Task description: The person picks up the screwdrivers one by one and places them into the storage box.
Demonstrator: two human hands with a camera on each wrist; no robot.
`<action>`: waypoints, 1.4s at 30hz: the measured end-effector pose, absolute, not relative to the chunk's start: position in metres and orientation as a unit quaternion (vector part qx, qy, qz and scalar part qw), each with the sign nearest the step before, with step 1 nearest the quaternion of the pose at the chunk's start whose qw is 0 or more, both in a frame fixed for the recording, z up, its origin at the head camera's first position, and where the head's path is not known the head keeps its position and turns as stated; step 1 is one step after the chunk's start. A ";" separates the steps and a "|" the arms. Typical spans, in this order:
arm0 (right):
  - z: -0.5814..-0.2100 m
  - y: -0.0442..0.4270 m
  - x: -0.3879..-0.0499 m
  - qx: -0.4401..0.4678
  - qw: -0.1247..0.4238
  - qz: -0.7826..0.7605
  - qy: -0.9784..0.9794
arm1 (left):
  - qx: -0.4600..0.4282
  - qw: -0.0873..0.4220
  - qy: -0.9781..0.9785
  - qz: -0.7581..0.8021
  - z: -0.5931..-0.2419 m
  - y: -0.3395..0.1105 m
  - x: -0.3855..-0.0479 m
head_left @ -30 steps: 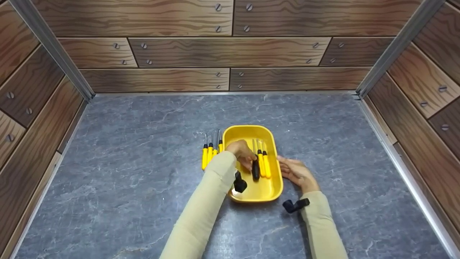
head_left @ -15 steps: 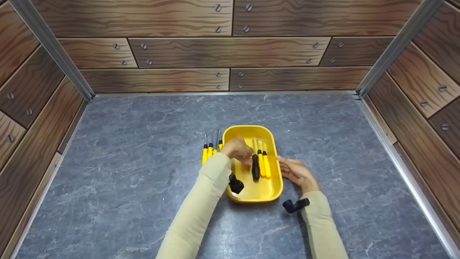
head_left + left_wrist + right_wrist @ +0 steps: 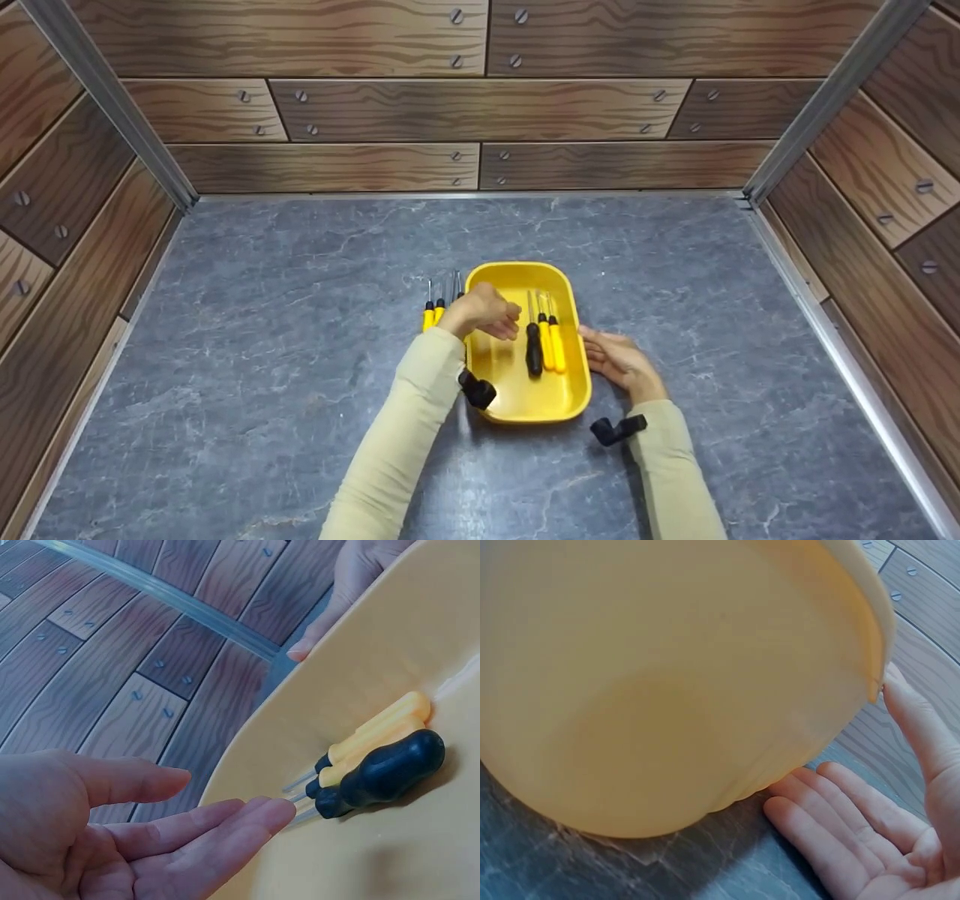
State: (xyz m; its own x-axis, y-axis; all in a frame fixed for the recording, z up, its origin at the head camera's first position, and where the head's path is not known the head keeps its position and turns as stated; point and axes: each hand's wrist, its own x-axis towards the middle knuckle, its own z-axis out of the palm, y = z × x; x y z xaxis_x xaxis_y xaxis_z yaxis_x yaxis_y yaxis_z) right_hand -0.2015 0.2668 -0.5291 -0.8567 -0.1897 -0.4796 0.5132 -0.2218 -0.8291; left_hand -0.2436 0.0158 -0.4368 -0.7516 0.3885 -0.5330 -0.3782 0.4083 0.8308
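Observation:
A yellow tray (image 3: 510, 386) holds three slim tools lying side by side along its right half. One is a black-handled screwdriver (image 3: 534, 354); the other two are yellow-handled tools (image 3: 557, 352) with thin metal shafts. My left hand (image 3: 484, 311) hovers over the tray's left part, holding nothing. In the left wrist view its fingers (image 3: 247, 829) extend toward the black handle (image 3: 397, 769), apart from the bed of tools. My right hand (image 3: 619, 364) touches the tray's right side, thumb at the rim and straight fingers (image 3: 832, 817) beside the lower wall.
Just left of the tray lie several more yellow-handled tools (image 3: 428, 315), partly hidden by my left hand and sleeve. The grey marbled tabletop (image 3: 300, 360) is enclosed by wood-patterned walls (image 3: 480, 109) at the back and both sides.
My left hand has let go of the black-handled screwdriver, which stays in the tray, and has drawn away to the left. The right hand and tray keep their place.

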 end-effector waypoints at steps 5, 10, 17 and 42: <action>-0.530 0.267 -0.202 0.150 0.226 -0.768 0.581 | 0.004 0.344 0.754 0.559 -0.440 0.008 -0.240; -0.531 0.267 -0.202 0.150 0.227 -0.766 0.582 | 0.004 0.327 0.752 0.572 -0.443 0.001 -0.236; -0.531 0.266 -0.204 0.153 0.228 -0.767 0.581 | 0.010 0.300 0.741 0.601 -0.447 -0.009 -0.231; -0.529 0.266 -0.202 0.149 0.227 -0.762 0.588 | -0.020 0.223 0.712 0.666 -0.466 -0.049 -0.226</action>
